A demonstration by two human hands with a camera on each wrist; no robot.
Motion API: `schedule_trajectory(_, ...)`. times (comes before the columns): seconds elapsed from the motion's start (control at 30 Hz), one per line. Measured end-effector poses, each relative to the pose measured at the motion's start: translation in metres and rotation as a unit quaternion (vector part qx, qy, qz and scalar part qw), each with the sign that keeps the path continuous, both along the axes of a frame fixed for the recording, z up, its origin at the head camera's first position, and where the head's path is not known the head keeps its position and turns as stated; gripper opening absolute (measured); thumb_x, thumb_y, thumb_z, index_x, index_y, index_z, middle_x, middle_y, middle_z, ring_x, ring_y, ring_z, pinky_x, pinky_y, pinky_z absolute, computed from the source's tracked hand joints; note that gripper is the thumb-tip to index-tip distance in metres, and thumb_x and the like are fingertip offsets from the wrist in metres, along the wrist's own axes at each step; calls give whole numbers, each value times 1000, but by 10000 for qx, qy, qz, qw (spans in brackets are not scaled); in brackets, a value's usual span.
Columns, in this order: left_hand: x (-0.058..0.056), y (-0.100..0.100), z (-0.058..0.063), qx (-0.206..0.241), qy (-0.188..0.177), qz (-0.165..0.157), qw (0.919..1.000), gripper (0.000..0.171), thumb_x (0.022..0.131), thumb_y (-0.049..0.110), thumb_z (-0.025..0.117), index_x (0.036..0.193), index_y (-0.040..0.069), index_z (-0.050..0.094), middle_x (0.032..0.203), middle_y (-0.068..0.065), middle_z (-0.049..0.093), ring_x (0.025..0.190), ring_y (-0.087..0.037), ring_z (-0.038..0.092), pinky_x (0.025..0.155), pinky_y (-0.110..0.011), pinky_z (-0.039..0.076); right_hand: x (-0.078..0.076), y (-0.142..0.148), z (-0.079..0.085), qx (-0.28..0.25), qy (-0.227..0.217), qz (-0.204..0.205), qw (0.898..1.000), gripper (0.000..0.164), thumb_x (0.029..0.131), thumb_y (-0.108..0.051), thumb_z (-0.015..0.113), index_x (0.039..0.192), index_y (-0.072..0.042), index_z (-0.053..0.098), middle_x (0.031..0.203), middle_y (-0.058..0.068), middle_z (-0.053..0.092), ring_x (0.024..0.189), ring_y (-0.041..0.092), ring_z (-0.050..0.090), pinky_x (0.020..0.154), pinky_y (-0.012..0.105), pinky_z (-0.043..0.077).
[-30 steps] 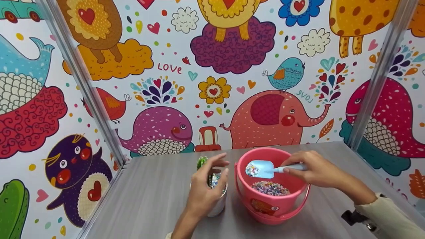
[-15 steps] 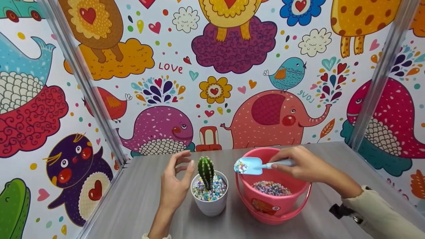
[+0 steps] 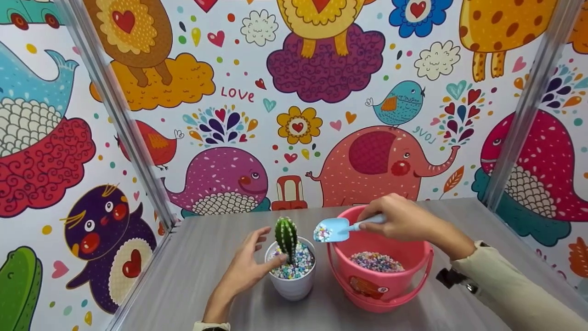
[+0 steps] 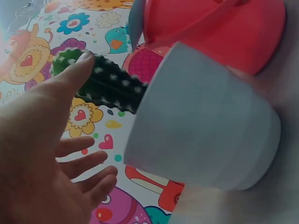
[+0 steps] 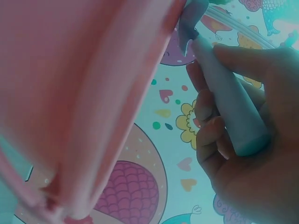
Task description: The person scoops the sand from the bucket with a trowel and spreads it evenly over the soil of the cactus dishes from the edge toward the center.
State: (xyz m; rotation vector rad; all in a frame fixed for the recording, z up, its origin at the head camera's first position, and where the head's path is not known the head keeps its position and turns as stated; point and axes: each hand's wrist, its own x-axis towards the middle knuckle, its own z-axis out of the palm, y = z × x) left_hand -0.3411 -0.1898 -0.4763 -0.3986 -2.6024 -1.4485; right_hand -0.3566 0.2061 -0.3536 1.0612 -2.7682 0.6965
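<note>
A green cactus stands upright in a white pot, rooted among colourful pebbles. Beside the pot's left rim is my left hand, thumb and fingers spread apart with nothing gripped; whether the thumb touches the cactus I cannot tell. My right hand holds a light blue toy shovel by its handle. Small pebbles lie in the shovel's scoop, which hangs over the gap between the pot and the pink bucket, above rim height. More small multicoloured pebbles cover the bucket's bottom.
The pot and bucket stand close together on a grey wood-grain table. The bucket's handle hangs down at its front. Cartoon-printed panels with metal posts enclose the table at the back and sides.
My right hand has carried the loaded shovel left, from over the bucket toward the pot. My left hand has moved from in front of the pot to its left side.
</note>
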Motion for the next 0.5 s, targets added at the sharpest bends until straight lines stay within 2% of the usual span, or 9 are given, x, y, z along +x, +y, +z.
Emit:
schedule_trajectory(0.1, -1, 1, -5, -104, -218, -326, 9992, 99, 82, 54, 92, 163, 20, 44, 164, -12, 48, 149, -42, 49, 120, -68, 44, -1, -5, 5, 84, -17, -27, 10000, 16, 97, -29, 83, 110, -20, 86, 95, -9, 82, 79, 5, 68, 68, 22, 58)
schedule_trajectory(0.2, -1, 1, -9, -132, -315, -609, 9976, 102, 79, 50, 96, 162, 22, 44, 165, -12, 46, 151, -44, 47, 121, -73, 40, -1, -9, 10, 200, 15, -110, 9997, 14, 96, -29, 84, 107, -20, 86, 92, -10, 80, 77, 7, 64, 66, 22, 56)
schedule_trajectory(0.33, -1, 3, -15, -236, -366, -789, 9959, 104, 76, 51, 98, 161, 26, 44, 166, -12, 43, 153, -44, 44, 122, -76, 36, -1, -16, 15, 361, 107, -156, 9992, 13, 95, -29, 85, 105, -21, 86, 92, -11, 80, 79, 8, 64, 68, 23, 56)
schedule_trajectory(0.5, -1, 3, -20, -370, -174, -867, 9954, 110, 75, 50, 98, 164, 21, 41, 168, -14, 41, 151, -44, 46, 121, -74, 39, -1, -24, 20, 517, 142, -211, 9983, 12, 94, -27, 86, 104, -21, 86, 92, -11, 80, 80, 8, 65, 68, 24, 57)
